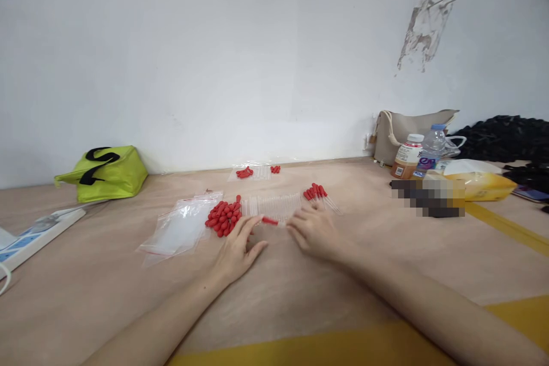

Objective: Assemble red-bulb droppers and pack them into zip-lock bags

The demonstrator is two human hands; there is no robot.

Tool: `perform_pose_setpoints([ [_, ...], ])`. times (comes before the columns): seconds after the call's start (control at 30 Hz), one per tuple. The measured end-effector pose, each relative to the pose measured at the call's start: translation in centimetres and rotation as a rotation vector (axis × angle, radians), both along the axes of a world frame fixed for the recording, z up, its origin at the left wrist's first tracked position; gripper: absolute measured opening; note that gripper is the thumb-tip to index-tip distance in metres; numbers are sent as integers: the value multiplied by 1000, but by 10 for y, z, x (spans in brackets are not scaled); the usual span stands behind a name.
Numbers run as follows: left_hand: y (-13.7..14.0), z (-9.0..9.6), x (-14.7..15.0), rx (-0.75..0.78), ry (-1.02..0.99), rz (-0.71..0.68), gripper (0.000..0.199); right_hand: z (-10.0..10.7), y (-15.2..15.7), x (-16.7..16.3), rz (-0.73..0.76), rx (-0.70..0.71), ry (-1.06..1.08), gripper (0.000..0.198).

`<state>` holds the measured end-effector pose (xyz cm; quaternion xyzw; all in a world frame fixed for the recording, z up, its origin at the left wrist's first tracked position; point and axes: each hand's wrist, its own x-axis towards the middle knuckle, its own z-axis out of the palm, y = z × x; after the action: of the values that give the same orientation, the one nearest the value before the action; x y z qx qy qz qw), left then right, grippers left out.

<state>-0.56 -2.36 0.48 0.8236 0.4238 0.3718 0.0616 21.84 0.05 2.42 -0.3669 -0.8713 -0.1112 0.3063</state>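
My left hand (240,249) has its fingers apart, its index fingertip close to or touching a single red rubber bulb (270,221); contact is hard to tell. My right hand (313,231), slightly blurred, is closed in a pinch around a dropper's clear tube, mostly hidden by the fingers, with that bulb at its left end. Left of my left hand lies a heap of red rubber bulbs (223,217). A row of clear glass tubes (272,206) lies just beyond both hands. Droppers with red bulbs (315,190) lie behind my right hand.
Clear zip bags (180,229) lie left of the bulbs. More bulbs and tubes on a clear bag (256,173) are near the wall. A green bag (111,171) and power strip (43,234) stand left; bottles (407,157) and a tissue pack (484,183) right.
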Motion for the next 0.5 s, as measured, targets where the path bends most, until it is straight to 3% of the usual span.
perform_pose_setpoints([
  [0.13, -1, 2, 0, -115, 57, -24, 29, 5, 36, 36, -416, -218, 416, 25],
  [0.23, 0, 3, 1, -139, 106, -32, 20, 3, 55, 59, -631, -322, 522, 27],
  [0.33, 1, 4, 3, -148, 127, -30, 18, -1, 61, 63, -652, -345, 497, 29],
  [0.5, 0, 5, 3, -142, 144, -40, 18, -6, 66, 42, -671, -324, 307, 23],
])
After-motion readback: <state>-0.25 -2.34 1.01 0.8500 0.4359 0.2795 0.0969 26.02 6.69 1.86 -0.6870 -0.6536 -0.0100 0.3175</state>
